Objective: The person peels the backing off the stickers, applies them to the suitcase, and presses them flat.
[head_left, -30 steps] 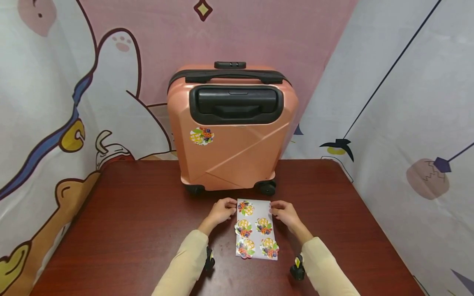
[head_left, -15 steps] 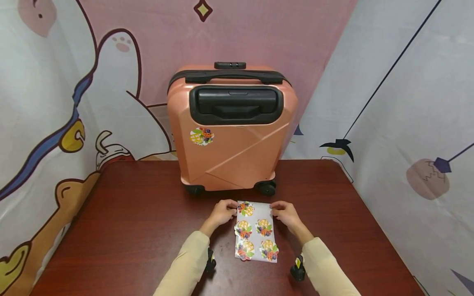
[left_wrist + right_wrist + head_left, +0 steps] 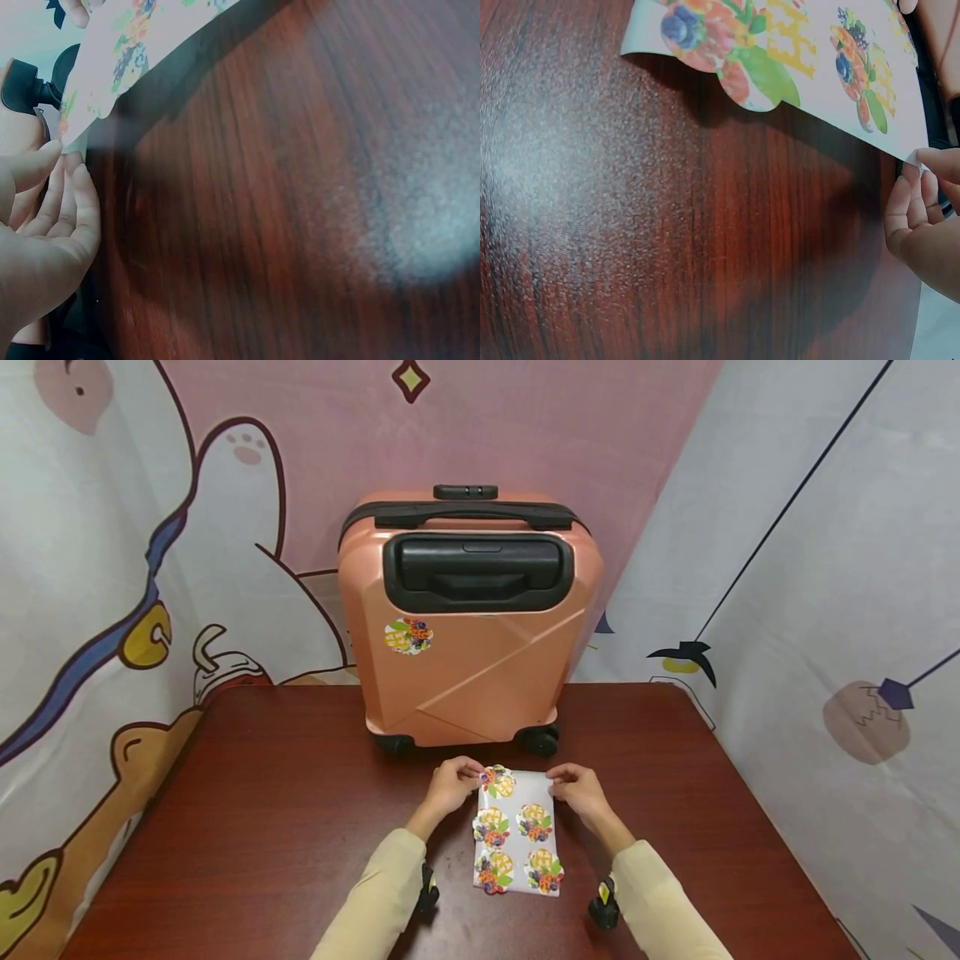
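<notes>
In the head view, a white sheet of fruit stickers lies between my two hands over the table. Its far left corner is pinched by my left hand, beside the upper-left fruit sticker. My right hand pinches the far right corner. Several round stickers with fruit and leaves stay on the sheet, some jutting past its edges. In the left wrist view, thumb and fingers meet at the corner of the sheet. From the right wrist, the near part of the sheet stands off the tabletop, casting a shadow.
An orange suitcase with a black handle stands upright on the brown table, just beyond my hands. One fruit sticker is on its front, upper left. A patterned cloth hangs behind and at the sides.
The sheet's near edge has shifted slightly towards me. My left hand has moved a little up and right, and the upper-left sticker now juts above the sheet's far edge. Both hands keep their pinch.
</notes>
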Demonstrator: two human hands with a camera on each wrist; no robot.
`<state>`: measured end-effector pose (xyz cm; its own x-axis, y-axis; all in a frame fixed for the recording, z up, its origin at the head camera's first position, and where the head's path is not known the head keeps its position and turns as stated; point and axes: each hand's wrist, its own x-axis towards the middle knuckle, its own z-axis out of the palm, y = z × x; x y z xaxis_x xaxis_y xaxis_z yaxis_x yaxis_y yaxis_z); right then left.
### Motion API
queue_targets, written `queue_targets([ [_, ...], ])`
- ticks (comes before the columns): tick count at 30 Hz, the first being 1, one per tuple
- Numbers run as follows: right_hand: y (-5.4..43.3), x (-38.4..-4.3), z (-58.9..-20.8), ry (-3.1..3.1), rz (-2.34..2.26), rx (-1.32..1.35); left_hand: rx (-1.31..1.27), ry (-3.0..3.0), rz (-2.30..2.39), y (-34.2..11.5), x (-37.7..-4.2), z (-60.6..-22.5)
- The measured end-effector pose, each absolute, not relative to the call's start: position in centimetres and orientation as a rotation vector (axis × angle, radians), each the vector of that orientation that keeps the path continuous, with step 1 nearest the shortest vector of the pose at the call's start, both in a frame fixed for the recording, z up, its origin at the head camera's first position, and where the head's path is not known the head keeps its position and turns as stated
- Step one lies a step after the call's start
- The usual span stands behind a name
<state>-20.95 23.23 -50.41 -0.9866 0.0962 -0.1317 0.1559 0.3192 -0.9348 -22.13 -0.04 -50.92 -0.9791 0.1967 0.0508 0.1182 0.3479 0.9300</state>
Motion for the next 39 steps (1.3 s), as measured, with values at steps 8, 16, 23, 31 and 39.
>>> queue_targets([
  [8, 23.0, -21.2, -50.0, 2.545, -1.800, 0.243, 0.336, 2.539, 1.779, 0.0, -22.2, -50.5],
  [16, 23.1, -21.2, -49.7, 2.543, -1.829, 0.260, 0.342, 2.587, 1.754, 0.2, -22.1, -50.2],
  [23, 23.3, -21.2, -49.6, 2.540, -1.816, 0.262, 0.329, 2.587, 1.772, 0.3, -22.0, -50.3],
  [31, 23.4, -21.3, -48.8, 2.517, -1.840, 0.240, 0.326, 2.585, 1.771, 0.2, -22.1, -50.5],
  [39, 22.2, -21.7, -47.5, 2.492, -1.853, 0.093, 0.369, 2.548, 1.810, 0.4, -21.8, -50.0],
])
